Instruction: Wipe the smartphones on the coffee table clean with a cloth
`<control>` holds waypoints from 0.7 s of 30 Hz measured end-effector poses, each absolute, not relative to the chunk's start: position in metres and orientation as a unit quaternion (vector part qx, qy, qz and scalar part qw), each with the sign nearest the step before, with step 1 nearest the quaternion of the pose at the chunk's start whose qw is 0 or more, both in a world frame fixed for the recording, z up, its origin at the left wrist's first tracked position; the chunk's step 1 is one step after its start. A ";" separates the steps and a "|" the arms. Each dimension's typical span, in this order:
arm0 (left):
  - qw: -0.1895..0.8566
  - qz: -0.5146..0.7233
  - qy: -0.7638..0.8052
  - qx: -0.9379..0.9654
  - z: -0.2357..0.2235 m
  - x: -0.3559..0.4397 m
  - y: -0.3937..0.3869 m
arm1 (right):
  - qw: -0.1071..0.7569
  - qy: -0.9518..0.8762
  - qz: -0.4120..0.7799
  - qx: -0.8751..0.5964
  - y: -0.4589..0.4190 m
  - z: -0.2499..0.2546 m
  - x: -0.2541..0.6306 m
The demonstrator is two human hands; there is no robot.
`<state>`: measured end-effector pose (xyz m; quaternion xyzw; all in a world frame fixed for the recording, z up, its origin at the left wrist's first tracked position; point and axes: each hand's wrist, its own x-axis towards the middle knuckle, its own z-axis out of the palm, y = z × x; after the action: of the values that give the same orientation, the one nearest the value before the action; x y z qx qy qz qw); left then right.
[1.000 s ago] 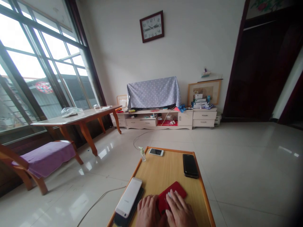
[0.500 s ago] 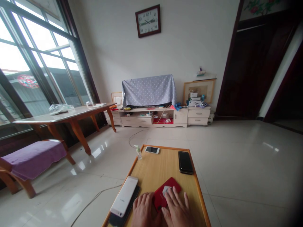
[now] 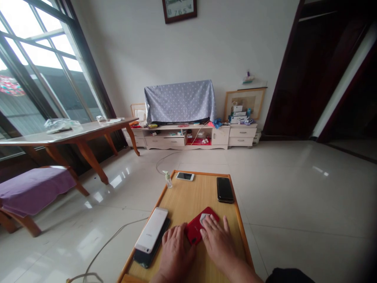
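A red smartphone (image 3: 193,232) lies back side up, at a slant, on the near part of a small wooden table (image 3: 191,196). My left hand (image 3: 176,247) holds its left end, the fingers curled at the edge and the thumb along the lower side. With outstretched fingers, my right hand (image 3: 218,239) presses a small white wipe (image 3: 202,219) against the phone's back. Part of the wipe is hidden beneath those fingers. Left of my left hand, a white smartphone (image 3: 152,230) rests partly over a dark phone (image 3: 144,259).
At the table's far end are a white-framed phone (image 3: 185,176), a small pump bottle (image 3: 167,179) and a black phone (image 3: 225,189). A cable (image 3: 112,237) runs over the floor at left. Beyond stand a low cabinet (image 3: 220,135) and a larger table (image 3: 85,131).
The view has tilted down, so everything sits higher in the picture. My right fingers have drawn closer together over the wipe, which stays on the phone. More of both forearms shows.
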<state>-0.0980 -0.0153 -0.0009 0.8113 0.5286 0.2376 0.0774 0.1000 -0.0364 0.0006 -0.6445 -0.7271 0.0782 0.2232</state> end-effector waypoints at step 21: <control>0.091 0.235 0.526 0.812 -0.007 -0.100 -0.015 | 0.229 -0.737 0.104 -0.628 -0.037 0.005 0.082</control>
<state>-0.1001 -0.0146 -0.0071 0.8122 0.5261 0.2351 0.0905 0.0822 -0.0369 0.0049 -0.6276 -0.7366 0.1039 0.2295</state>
